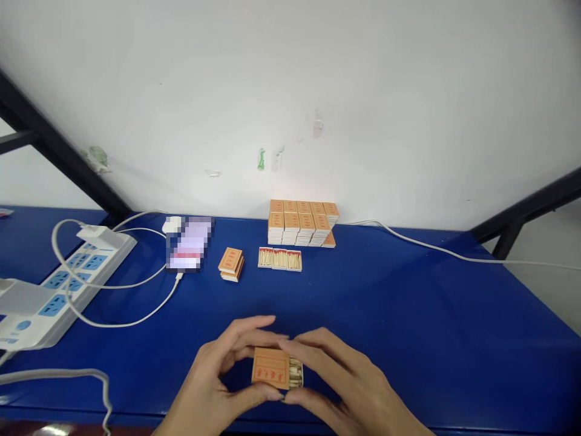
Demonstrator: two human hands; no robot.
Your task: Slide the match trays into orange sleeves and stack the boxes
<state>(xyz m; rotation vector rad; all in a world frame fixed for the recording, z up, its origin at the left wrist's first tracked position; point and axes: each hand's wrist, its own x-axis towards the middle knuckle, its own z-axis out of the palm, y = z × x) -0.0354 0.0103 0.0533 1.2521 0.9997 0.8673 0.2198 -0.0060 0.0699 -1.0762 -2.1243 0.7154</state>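
Near the table's front edge, a matchbox (271,367) with an orange cover and red characters is held between both hands. Its tray sticks partly out on the right, and matchsticks (295,372) show in it. My left hand (231,369) grips the cover's left part, thumb along the near side and fingers behind. My right hand (342,375) pinches the right end around the tray, thumb in front, fingers at the far side. Ahead lie open trays of red-tipped matches (280,259), side by side. Left of them sits a small stack of matchboxes (231,263).
Several stacked matchboxes (299,223) stand against the white wall. A phone (188,243), blurred out, lies at the left with a charging cable (154,310). A white power strip (68,290) is further left. Black metal bars (68,151) flank the blue table (408,315).
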